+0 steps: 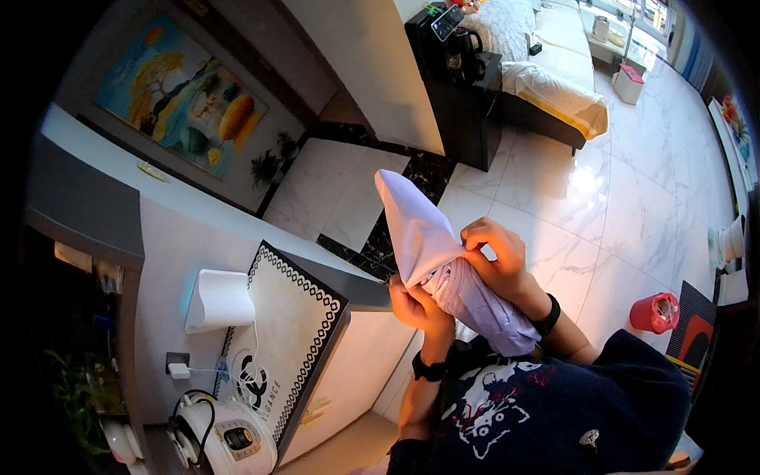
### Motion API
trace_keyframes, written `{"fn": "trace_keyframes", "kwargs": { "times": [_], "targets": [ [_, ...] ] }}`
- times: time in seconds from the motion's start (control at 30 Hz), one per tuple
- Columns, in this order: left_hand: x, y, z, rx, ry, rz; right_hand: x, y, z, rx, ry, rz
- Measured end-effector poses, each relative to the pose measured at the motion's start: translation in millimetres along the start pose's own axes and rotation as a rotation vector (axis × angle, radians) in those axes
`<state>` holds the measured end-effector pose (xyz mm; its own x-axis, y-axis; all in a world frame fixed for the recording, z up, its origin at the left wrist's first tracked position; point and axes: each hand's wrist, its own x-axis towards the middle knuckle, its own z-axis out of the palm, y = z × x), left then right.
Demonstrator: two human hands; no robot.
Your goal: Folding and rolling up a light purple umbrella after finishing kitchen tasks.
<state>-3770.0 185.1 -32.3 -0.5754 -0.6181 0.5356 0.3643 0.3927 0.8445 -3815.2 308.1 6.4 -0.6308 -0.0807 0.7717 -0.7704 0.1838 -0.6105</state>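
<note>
A light purple cloth [415, 231] is stretched between my two hands, in front of my dark printed T-shirt. Its upper part forms a smooth, pointed shape aimed away from me, while the rest hangs bunched and wrinkled against my chest. My left hand [418, 306] pinches the near lower edge of the pointed part. On the opposite side, my right hand [499, 252] pinches the fabric between thumb and fingers. A patterned piece shows in the fold between the hands; what it is, I cannot tell. Each wrist wears a black band.
At the lower left, a white rice cooker [228, 436] and a white device [221, 301] stand on a cabinet with a patterned mat [297, 297]. A red bin [653, 313] stands on the tiled floor at right. A dark cabinet [466, 124] with a coffee maker stands ahead, beside a sofa [558, 89].
</note>
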Motion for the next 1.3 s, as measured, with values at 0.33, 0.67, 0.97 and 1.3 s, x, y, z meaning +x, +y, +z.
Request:
{"fn": "trace_keyframes", "kwargs": {
  "times": [0.33,0.67,0.97,1.3],
  "targets": [
    [-7,2,-10,0.110,-0.023,0.265,-8,3,-9,0.013,-0.055,-0.099],
    [-15,-3,-16,0.166,-0.054,0.338,-1,-15,-22,-0.185,0.013,-0.312],
    [-23,-3,-15,0.172,-0.054,0.250,-14,-1,-19,-0.173,-0.042,-0.269],
    [-24,-7,-15,0.228,-0.288,0.191,-66,32,-22,0.192,-0.176,0.430]
  ]
}}
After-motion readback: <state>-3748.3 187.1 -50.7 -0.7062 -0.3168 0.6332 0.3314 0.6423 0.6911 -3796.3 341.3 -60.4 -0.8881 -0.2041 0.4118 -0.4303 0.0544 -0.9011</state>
